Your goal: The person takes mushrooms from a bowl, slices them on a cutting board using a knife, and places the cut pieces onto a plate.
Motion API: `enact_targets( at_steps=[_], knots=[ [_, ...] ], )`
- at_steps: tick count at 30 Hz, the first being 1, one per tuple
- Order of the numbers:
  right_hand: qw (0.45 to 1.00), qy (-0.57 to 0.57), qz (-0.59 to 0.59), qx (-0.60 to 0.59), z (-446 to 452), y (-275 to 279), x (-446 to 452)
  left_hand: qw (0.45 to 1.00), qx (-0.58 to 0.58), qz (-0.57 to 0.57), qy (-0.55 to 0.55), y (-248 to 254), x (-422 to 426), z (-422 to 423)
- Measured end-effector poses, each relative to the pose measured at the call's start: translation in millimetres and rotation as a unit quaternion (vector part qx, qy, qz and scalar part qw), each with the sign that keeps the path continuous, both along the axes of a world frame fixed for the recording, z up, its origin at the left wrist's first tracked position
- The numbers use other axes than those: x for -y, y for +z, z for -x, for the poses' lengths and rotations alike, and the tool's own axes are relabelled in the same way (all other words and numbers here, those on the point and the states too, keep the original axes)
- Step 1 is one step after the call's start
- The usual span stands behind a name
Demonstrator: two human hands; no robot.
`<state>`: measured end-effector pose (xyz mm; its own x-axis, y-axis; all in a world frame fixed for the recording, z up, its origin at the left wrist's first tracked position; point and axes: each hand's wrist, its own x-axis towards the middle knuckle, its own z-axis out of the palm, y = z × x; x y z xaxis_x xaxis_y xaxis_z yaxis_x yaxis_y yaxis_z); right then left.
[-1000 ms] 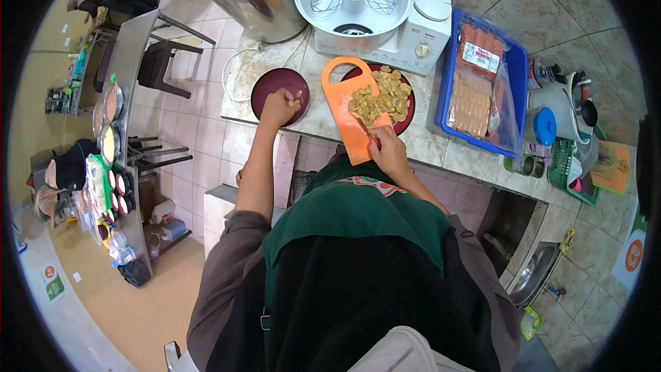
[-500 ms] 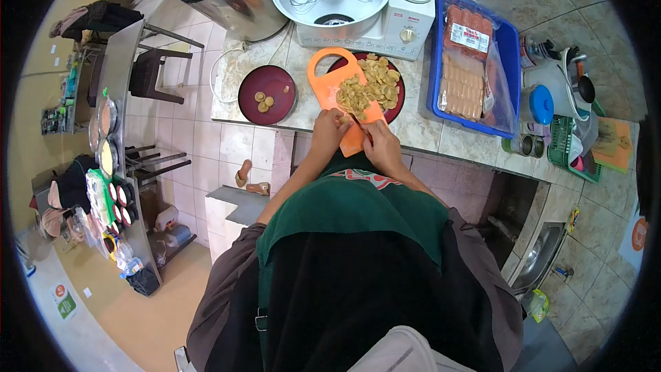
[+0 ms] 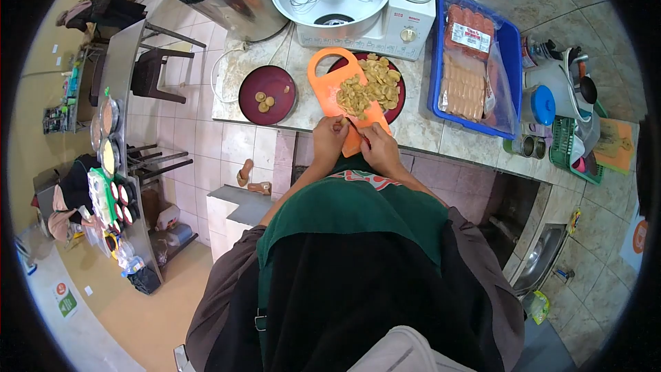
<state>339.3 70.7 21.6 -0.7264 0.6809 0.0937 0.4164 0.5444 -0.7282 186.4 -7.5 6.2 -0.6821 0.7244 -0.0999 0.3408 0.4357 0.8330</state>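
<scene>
Slicing seems to be the step in hand, as I judge it, looking down along the head view. The left hand (image 3: pixel 330 140) and the right hand (image 3: pixel 379 149) work close together, but apart, at the lower end of an orange cutting board (image 3: pixel 330 85). The left fingertips are gathered, it seems on one small yellowish piece (image 3: pixel 344 121); the right hand is closed around a small knife (image 3: pixel 352 124), its blade pointing to the left hand. On the board, just beyond the fingers, lies a heap of yellowish slices (image 3: pixel 353 98), maybe mushroom. More cut slices (image 3: pixel 383 84) fill the maroon plate (image 3: pixel 401 89) on the right, which the board partly covers. A few round uncut pieces (image 3: pixel 264 102) lie on the other maroon plate (image 3: pixel 250 105), to the left.

A next cut would call for a steady pinch, with the left fingertips well away from the edge, and a short, light stroke.

Some things I cannot make out. The fingers cover most of the piece, so whether the blade touches it, I cannot tell. The knife handle is mainly inside the palm. The board's lower end reaches past the counter (image 3: pixel 420 132) edge toward the green apron (image 3: pixel 351 207), and what supports it there is hidden.
</scene>
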Motion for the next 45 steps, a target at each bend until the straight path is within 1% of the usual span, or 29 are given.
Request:
enact_targets(
  at_steps=[2, 5, 8, 11, 14, 17, 19, 20, 23, 26, 29, 32, 35, 38, 39, 42, 43, 45],
  knots=[
    [1.0, 0.003, 0.007, -0.011, 1, -3, 0, 1.0, -0.004, 0.002, 0.002, 0, -1, -1],
    [1.0, -0.001, 0.019, -0.022, 1, -3, 0, 0.999, -0.025, -0.037, 0.002, -4, 1, -1],
    [0.999, -0.004, 0.028, -0.028, 1, -2, 1, 0.999, -0.012, -0.049, 0.007, -5, 1, -3],
    [0.999, -0.005, 0.03, -0.034, 4, -4, 1, 0.999, 0.003, -0.043, 0.016, -3, -1, -4],
    [0.999, -0.007, 0.024, -0.034, 12, -17, 1, 1.0, 0.007, -0.013, 0.004, -2, 0, -3],
    [0.999, -0.009, 0.038, -0.029, 9, -25, 6, 1.0, -0.007, 0.0, 0.002, 2, -1, -1],
    [0.999, -0.008, 0.048, -0.02, 0, -24, 8, 1.0, 0.005, -0.018, 0.017, 1, -3, 0],
    [0.999, -0.006, 0.051, -0.013, -10, -22, 10, 0.999, 0.011, -0.027, 0.023, 1, -4, 0],
    [0.999, 0.002, 0.051, 0.001, -28, -4, 8, 0.991, 0.109, -0.07, 0.04, -12, -6, 6],
    [0.999, -0.003, 0.036, -0.004, -34, 5, 4, 0.987, 0.155, -0.038, 0.029, -23, -6, 16],
    [0.999, -0.029, 0.022, -0.021, -33, 14, 0, 0.999, -0.039, -0.037, 0.011, -23, -2, 22],
    [0.997, -0.059, 0.023, -0.033, -32, 25, -5, 0.994, -0.094, -0.057, -0.008, -18, -1, 25],
    [0.995, -0.086, 0.034, -0.025, -36, 35, -7, 0.977, -0.173, -0.038, -0.121, 5, 2, 20],
    [0.993, -0.105, 0.037, -0.035, -42, 40, -6, 0.953, -0.189, 0.062, -0.229, -3, 0, 10],
    [0.992, -0.114, 0.034, -0.043, -45, 41, -5, 0.953, -0.173, 0.096, -0.231, 2, -6, 7],
    [0.988, -0.15, 0.032, -0.026, -56, 46, 1, 0.943, -0.202, 0.1, -0.246, -10, -17, 8],
    [0.986, -0.16, 0.029, -0.039, -61, 45, 2, 0.939, -0.211, 0.118, -0.244, -6, -22, 7],
    [0.976, -0.208, 0.051, -0.045, -73, 50, 3, 0.95, -0.166, 0.066, -0.257, 5, -30, 5]
  ],
)
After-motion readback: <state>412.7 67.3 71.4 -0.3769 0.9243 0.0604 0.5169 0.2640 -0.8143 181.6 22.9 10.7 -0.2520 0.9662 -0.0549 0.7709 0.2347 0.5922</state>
